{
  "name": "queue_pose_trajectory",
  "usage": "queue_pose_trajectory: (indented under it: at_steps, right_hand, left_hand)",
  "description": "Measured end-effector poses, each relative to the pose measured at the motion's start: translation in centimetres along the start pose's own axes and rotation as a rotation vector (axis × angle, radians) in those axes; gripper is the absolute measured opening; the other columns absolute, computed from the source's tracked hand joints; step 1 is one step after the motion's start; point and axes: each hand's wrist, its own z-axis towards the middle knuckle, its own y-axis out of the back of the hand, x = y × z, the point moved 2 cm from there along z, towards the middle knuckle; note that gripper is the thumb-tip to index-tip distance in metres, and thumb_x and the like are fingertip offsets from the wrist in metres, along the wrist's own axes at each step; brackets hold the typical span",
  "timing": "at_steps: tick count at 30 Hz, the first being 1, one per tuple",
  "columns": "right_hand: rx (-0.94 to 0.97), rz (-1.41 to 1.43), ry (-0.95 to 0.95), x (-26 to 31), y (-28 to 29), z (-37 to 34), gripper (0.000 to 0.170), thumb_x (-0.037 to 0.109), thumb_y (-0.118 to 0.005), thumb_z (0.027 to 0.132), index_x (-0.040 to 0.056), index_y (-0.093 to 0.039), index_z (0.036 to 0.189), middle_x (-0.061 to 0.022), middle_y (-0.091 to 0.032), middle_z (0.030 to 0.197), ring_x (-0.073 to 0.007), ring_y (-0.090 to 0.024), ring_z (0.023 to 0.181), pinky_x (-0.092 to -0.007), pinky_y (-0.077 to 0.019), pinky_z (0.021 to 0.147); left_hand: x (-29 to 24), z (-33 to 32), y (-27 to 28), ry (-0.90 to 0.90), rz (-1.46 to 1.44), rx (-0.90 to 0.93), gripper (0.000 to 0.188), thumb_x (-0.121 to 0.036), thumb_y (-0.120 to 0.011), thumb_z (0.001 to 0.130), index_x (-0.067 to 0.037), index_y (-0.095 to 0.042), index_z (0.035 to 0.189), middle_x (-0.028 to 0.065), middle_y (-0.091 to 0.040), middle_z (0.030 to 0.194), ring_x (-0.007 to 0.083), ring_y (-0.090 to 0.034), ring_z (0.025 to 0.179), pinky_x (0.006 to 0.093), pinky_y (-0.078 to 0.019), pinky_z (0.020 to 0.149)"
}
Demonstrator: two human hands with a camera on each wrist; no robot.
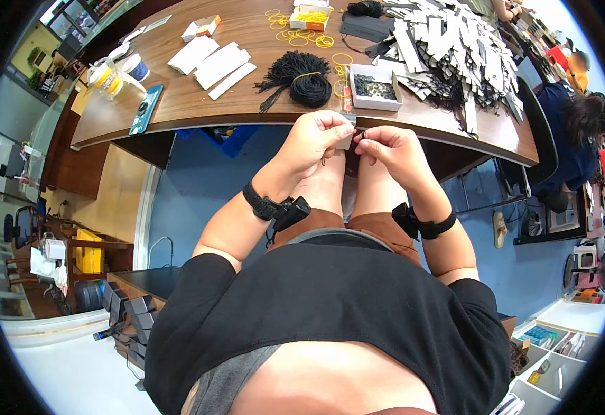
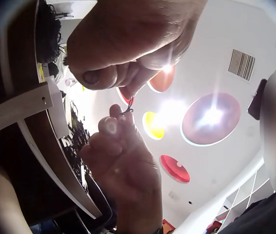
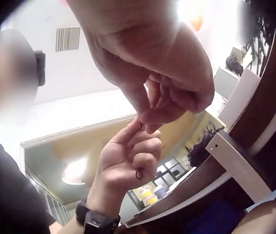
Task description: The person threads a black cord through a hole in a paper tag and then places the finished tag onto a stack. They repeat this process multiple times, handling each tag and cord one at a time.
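Both hands meet just off the table's front edge, fingertips close together. My left hand point(image 1: 311, 146) pinches a thin black cord point(image 2: 127, 111) between thumb and fingers; a small loop of cord point(image 3: 138, 174) hangs out from its curled fingers. On the other side, my right hand point(image 1: 398, 158) pinches the same dark cord at its fingertips. Below the hands, by the table edge, sits a white strip tag point(image 3: 238, 163) with a punched hole near one end.
On the table point(image 1: 212, 114) lie a black cord bundle point(image 1: 309, 79), an open box of small dark pieces point(image 1: 375, 90), a large heap of corded white tags point(image 1: 448, 55), white strips point(image 1: 221, 62), yellow bands point(image 1: 302, 36) and a blue phone-like item point(image 1: 146, 109).
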Motion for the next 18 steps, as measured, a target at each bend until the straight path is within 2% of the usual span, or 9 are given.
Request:
queue_pose_trajectory:
  at_steps: [7, 13, 18]
  right_hand:
    - [-0.061, 0.019, 0.025, 0.1, 0.2, 0.0, 0.011, 0.01, -0.064, 0.083, -0.0004, -0.062, 0.088, -0.0007, -0.061, 0.072, -0.005, -0.052, 0.061, -0.0189, -0.0432, 0.056]
    - [-0.083, -0.118, 0.061, 0.0, 1.0, -0.1, 0.01, 0.01, -0.064, 0.083, 0.0004, -0.061, 0.085, -0.0001, -0.06, 0.072, -0.0052, -0.054, 0.064, -0.0194, -0.0436, 0.057]
    - [-0.052, -0.21, -0.021, -0.2, 1.1, 0.1, 0.009, 0.009, -0.065, 0.082, 0.0013, -0.062, 0.085, 0.0, -0.06, 0.071, -0.0052, -0.053, 0.063, -0.0192, -0.0426, 0.057]
  left_hand:
    - [0.2, 0.1, 0.6, -0.006, -0.03, 0.014, 0.009, -0.01, -0.061, 0.086, -0.001, -0.061, 0.087, -0.0044, -0.048, 0.063, 0.0019, -0.032, 0.047, 0.018, -0.0218, 0.041]
    - [0.4, 0.1, 0.4, -0.009, 0.005, -0.008, 0.009, -0.01, -0.061, 0.086, -0.001, -0.061, 0.086, -0.0048, -0.048, 0.062, 0.0018, -0.031, 0.047, 0.0182, -0.0221, 0.042]
    - [1.1, 0.4, 0.6, 0.018, 0.114, -0.055, 0.009, -0.011, -0.062, 0.085, -0.002, -0.061, 0.084, -0.0054, -0.047, 0.06, 0.002, -0.032, 0.047, 0.0183, -0.0232, 0.042]
